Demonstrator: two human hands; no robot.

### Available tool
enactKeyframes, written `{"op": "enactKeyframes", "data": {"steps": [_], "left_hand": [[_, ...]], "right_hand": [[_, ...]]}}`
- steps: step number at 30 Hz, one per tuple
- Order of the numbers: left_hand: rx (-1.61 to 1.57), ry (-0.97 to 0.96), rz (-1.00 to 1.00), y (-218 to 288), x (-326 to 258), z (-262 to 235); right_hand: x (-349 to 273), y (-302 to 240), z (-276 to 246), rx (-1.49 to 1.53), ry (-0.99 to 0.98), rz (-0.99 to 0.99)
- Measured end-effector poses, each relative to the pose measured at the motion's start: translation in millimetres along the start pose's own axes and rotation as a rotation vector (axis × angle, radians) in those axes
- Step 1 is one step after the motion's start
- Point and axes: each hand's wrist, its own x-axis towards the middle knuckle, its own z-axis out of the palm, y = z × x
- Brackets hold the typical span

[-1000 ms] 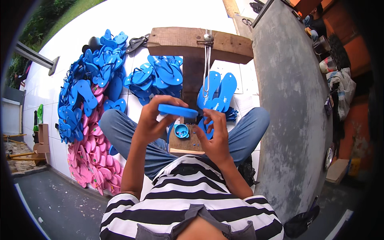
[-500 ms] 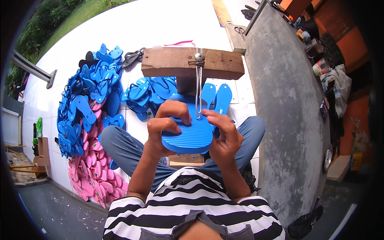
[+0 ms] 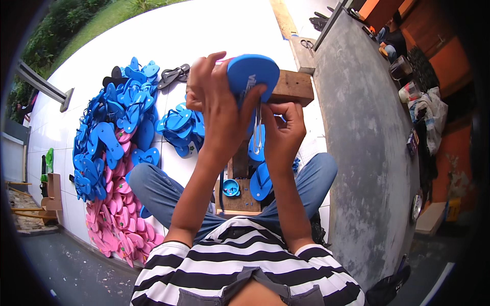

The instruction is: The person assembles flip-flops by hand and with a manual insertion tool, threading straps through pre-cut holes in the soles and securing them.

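Note:
My left hand (image 3: 220, 107) grips a blue flip-flop sole (image 3: 260, 70) and holds it tilted up in front of the wooden crossbeam (image 3: 295, 86), its smooth printed face toward me. Just right of it my right hand (image 3: 284, 133) is closed, thumb and fingertips pinched by the bent metal wire tool (image 3: 256, 136) that hangs below the sole. Whatever lies in that pinch is hidden. Beneath, a small blue bowl (image 3: 230, 187) with bits in it rests on the wooden base (image 3: 245, 202). Beside it lies a blue flip-flop (image 3: 261, 182) with its strap.
A large heap of blue flip-flops (image 3: 107, 137) and pink flip-flops (image 3: 115, 211) covers the floor at my left. A smaller blue pile (image 3: 178, 125) lies behind my left arm. Scissors (image 3: 307, 44) sit on a block near the grey ledge (image 3: 367, 143) along my right.
The sole has been lifted and tipped up from its ribbed-side-up position on the wire tool. My left hand rose with it; my right fingers have closed into a pinch. The bowl has come into view.

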Motion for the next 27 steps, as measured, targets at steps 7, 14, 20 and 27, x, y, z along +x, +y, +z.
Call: {"op": "enactKeyframes", "data": {"steps": [7, 14, 20, 27], "left_hand": [[-0.249, 0.022, 0.048, -12, -35, -22], [-0.11, -0.539, 0.327, -14, -104, -77], [-0.029, -0.583, 0.433, -7, -124, -69], [-0.138, -0.139, 0.137, 30, -130, -7]], "right_hand": [[-58, 27, 3, -0.055, -0.184, 0.245], [-167, 26, -40, 0.489, -0.83, 0.829], [-120, 3, -111, 0.17, -0.558, 0.793], [-80, -16, -48, 0.339, 0.052, 0.377]]}}
